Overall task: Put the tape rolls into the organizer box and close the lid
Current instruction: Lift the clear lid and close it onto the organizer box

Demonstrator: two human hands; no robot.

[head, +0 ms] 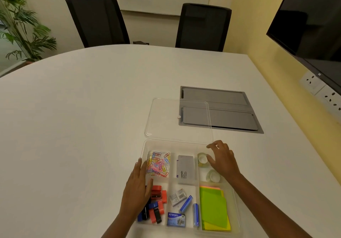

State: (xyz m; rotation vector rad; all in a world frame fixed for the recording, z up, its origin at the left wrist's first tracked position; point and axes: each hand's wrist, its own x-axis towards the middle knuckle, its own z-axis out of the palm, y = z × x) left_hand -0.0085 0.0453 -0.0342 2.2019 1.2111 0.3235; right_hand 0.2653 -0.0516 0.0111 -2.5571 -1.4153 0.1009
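Nearest, a clear plastic compartmented organizer box (238, 210) sits on the white table (83, 117), holding a blue "kangaro" staple packet (175, 219). The left hand (137, 191) lies flat and open against its left wall. The right hand (222, 159) hovers spread, holding nothing, over two clear tape rolls (202, 159) in the far-right compartment, beside a grey "camlin" box (185, 169). Beyond, the transparent lid (162, 119) lies flat, off the box.

Hiding part of the nearer tape roll (214, 176) under the right hand (224, 161); covering the organizer box's (238, 217) left wall with the left hand (137, 191); running off the bottom edge at both forearms; blurring the print on the small boxes (177, 197).
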